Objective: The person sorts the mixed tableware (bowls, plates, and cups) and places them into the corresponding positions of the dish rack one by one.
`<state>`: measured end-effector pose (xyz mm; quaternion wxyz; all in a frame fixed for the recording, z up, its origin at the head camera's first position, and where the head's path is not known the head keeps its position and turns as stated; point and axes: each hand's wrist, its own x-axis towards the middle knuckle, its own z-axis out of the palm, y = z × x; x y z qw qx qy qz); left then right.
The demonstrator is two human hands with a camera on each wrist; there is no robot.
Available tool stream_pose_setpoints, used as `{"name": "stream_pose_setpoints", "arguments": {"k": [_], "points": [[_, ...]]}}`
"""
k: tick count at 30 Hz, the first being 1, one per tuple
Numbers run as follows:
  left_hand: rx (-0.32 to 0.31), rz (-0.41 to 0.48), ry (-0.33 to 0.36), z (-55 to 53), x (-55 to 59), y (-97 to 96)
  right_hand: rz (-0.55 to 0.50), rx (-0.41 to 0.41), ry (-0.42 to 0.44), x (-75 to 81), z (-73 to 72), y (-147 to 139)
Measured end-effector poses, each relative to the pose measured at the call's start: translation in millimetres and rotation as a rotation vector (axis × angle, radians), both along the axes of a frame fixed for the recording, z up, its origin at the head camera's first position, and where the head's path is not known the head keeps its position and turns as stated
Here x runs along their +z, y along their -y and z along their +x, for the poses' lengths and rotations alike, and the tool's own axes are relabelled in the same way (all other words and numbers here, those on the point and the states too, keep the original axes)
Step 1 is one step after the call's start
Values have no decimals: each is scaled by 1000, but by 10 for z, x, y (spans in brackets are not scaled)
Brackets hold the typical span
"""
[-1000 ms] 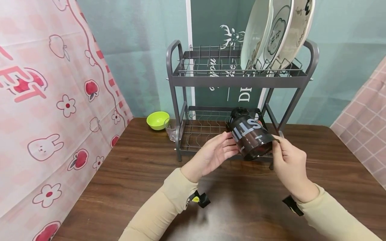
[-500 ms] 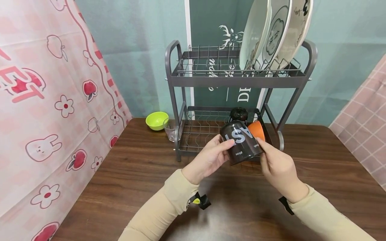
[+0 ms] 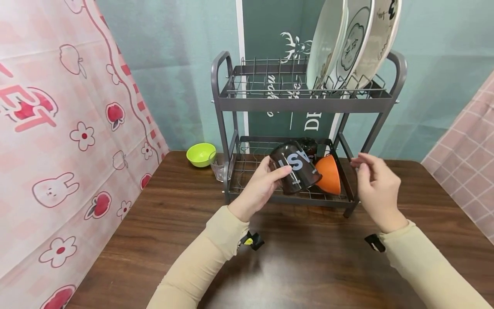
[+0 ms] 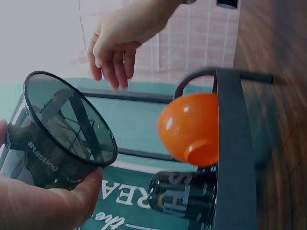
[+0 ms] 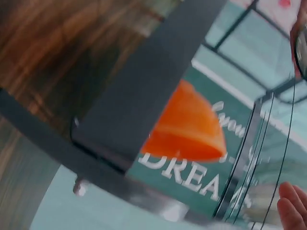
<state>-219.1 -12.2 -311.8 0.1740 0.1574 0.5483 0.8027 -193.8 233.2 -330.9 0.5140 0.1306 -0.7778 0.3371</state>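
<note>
My left hand [image 3: 259, 185] grips a dark see-through cup [image 3: 295, 168] with pale letters, tilted in front of the lower rack shelf. In the left wrist view the mouth of that cup [image 4: 72, 120] faces the camera, with the thumb along its side. Apart from the cup, my right hand [image 3: 377, 191] hangs in the air by the rack's right leg, fingers loosely bent around nothing. An orange bowl [image 3: 329, 175] rests on its side on the lower shelf, at the right. Behind the held cup stands another dark lettered cup [image 4: 177, 194], partly hidden in the head view.
A grey two-tier dish rack [image 3: 305, 104] stands on the wooden table [image 3: 301, 262]. Several large plates [image 3: 353, 47] stand upright on its top tier. Left of the rack are a green bowl [image 3: 201, 155] and a clear cup [image 3: 221, 168]. A patterned cloth [image 3: 96, 150] borders the left side.
My right hand has let go of the dark cup and moved right, away from it. The left hand now holds the cup alone, slightly farther left and higher. The orange bowl has come into fuller view.
</note>
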Motion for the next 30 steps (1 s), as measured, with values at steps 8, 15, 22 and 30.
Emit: {"name": "stream_pose_setpoints", "arguments": {"k": [8, 15, 22, 30], "points": [[110, -120, -97, -146, -81, 59, -379, -61, 63, 97, -386, -236], [141, -169, -89, -218, -135, 78, -752, 233, 195, 182, -644, -191], [223, -251, -95, -334, -208, 89, -851, 361, 176, 179, -734, -158], [342, -379, -146, -566, -254, 77, -880, 405, 224, 169, -729, -188]]}}
